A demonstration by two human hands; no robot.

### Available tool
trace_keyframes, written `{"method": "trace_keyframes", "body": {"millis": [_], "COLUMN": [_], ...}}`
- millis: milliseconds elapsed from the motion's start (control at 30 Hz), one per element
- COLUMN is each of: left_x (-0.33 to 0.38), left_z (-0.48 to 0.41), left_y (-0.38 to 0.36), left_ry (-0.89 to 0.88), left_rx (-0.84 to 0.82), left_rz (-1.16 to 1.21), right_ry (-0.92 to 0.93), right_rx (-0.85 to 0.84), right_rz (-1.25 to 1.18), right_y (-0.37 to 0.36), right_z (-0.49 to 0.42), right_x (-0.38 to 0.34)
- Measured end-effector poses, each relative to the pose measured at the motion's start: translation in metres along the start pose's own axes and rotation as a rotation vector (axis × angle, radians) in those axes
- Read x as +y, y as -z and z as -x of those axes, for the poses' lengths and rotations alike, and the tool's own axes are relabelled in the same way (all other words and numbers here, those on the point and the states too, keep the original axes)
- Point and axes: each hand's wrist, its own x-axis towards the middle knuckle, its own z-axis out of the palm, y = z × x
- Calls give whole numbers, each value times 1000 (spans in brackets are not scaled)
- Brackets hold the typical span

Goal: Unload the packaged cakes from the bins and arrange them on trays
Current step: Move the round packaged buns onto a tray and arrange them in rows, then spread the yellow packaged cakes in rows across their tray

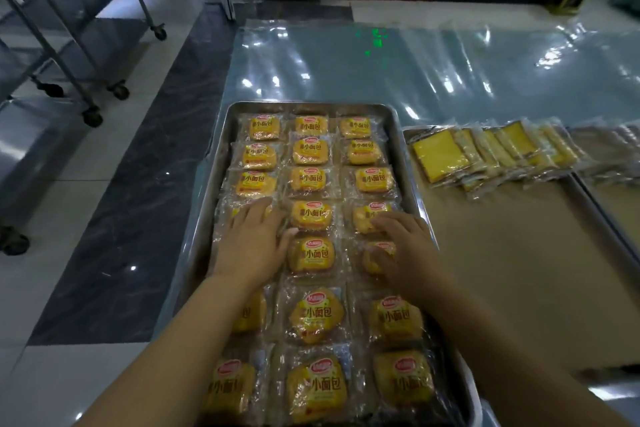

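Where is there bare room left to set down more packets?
The left tray is crowded: packaged cakes fill all three columns. Free: the right tray, bare brown liner on the near side of its row of yellow slices, and the plastic-covered table beyond both trays.

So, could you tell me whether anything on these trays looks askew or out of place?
Nothing looks spilled. The packets on the steel tray lie in three straight columns under the left hand and right hand. On the neighbouring tray, the sliced cakes overlap, leaning, and seem to run over its right rim.
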Motion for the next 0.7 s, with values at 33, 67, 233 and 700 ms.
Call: {"method": "trace_keyframes", "body": {"millis": [33, 67, 233, 700], "left_x": [10, 20, 81, 240], "left_z": [-2, -4, -18, -91], "left_y": [3, 5, 3, -56], "left_ry": [-22, -45, -163, -129], "left_rx": [21, 35, 86, 70], "left_rz": [18, 37, 112, 225], "right_ry": [3, 9, -13, -157], "right_rx": [15, 26, 61, 54], "right_rz": [0, -6, -117, 40], "right_y": [6, 13, 53, 131], "right_z": [0, 0, 1, -39], "right_x": [4, 10, 51, 219]}}
